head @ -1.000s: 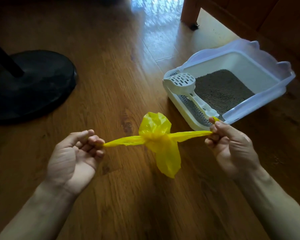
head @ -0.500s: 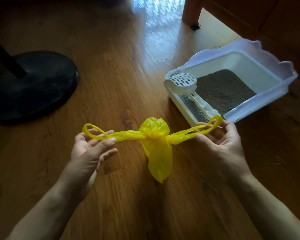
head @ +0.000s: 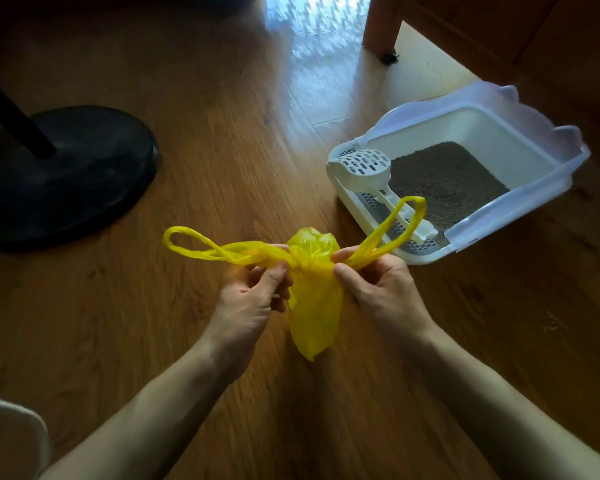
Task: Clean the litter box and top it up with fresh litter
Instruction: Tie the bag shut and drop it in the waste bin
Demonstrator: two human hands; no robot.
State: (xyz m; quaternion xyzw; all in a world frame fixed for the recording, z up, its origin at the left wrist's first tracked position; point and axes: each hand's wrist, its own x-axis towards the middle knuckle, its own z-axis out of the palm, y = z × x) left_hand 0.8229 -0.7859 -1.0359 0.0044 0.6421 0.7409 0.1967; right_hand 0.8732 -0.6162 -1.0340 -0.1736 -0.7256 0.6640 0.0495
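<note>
Yellow bag (head: pixel 314 299) knotted, loop handles sticking out. White litter box (head: pixel 520 133) on the floor, scoop (head: pixel 364 168) resting across its near corner.

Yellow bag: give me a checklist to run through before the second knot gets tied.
1. Both hands on the yellow bag: ok, left hand and right hand pinch beside the knot.
2. First knot tight: ok, neck looks cinched.
3. Handle loops free: ok, both stick outward.
4. Bag leak-free: cannot tell.
5. Scoop parked: ok, resting on the litter box front edge.
6. Fresh litter added: cannot tell.
</note>
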